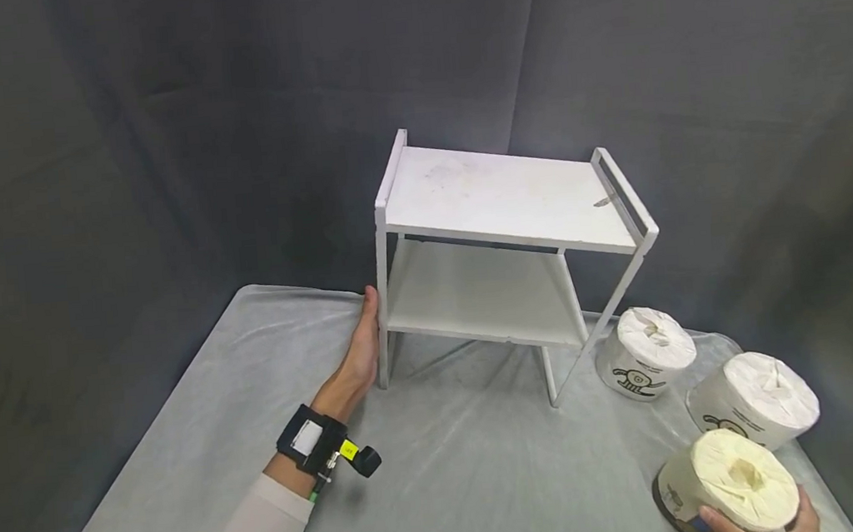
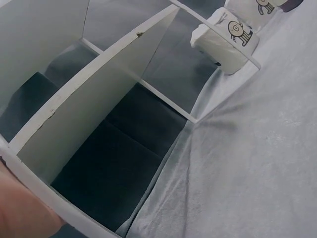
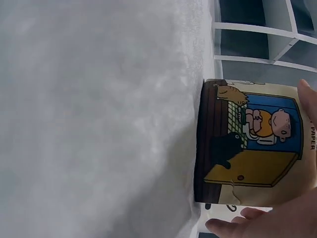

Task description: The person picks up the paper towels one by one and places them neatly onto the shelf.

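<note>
A white two-tier shelf rack point(image 1: 488, 194) stands at the back of the cloth-covered table. Against its left side leg rests my left hand point(image 1: 360, 350), thumb pointing up along the outside; the other fingers are hidden. In the left wrist view, part of this hand point(image 2: 25, 210) shows beside the white frame. My right hand point(image 1: 803, 520) holds a wrapped toilet paper roll point(image 1: 744, 475) at the front right, fingers on one side and thumb on the other. In the right wrist view, the roll's printed cartoon wrapper point(image 3: 257, 144) faces the camera.
Two more wrapped toilet rolls stand right of the rack, one by its right leg point(image 1: 640, 358) and one nearer the table's right edge point(image 1: 753, 399). Grey cloth covers the table point(image 1: 480, 470). A dark curtain point(image 1: 235, 131) hangs behind it.
</note>
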Tool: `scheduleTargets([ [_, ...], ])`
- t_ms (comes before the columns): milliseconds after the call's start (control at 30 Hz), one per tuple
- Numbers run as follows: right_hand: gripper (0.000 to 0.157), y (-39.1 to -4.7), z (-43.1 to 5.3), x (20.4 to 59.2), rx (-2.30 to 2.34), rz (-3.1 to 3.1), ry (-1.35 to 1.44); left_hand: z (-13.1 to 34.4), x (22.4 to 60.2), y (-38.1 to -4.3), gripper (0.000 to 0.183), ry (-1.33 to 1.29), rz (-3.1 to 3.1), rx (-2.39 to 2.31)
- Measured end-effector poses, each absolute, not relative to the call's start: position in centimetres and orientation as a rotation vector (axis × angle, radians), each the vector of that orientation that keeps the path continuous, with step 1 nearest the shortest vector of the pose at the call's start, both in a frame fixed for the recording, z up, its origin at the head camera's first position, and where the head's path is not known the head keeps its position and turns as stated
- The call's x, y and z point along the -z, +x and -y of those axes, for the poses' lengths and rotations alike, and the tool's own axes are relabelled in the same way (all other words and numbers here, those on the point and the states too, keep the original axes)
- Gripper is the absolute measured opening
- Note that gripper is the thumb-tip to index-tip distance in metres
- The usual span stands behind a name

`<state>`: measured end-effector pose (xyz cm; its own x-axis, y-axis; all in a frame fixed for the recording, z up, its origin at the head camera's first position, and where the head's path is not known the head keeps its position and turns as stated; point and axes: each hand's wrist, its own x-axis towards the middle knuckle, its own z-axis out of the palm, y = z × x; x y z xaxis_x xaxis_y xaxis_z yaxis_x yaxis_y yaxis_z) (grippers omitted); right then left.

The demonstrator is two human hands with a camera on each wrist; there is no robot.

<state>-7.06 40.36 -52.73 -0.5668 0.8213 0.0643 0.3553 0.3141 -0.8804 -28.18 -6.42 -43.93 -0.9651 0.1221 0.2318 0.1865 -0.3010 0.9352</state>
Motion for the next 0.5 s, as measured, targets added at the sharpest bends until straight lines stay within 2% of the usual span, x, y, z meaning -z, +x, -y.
scheduleTargets([
  [167, 0.092, -7.4, -40.2, 51.2, -1.231, 2.113, -0.744, 6.2, 44.0, -28.5, 0.094, -0.413, 1.809, 2.447],
  [267, 0.089, -7.7, -40.4, 51.0, -1.213, 2.164, -0.596, 6.2, 44.1, -28.6, 0.093, -0.411, 1.804, 2.432],
  [500, 0.075, -8.0, -40.8, 50.8, -1.148, 2.254, -0.603, 6.1, 43.9, -28.7, 0.088, -0.371, 1.807, 2.442],
])
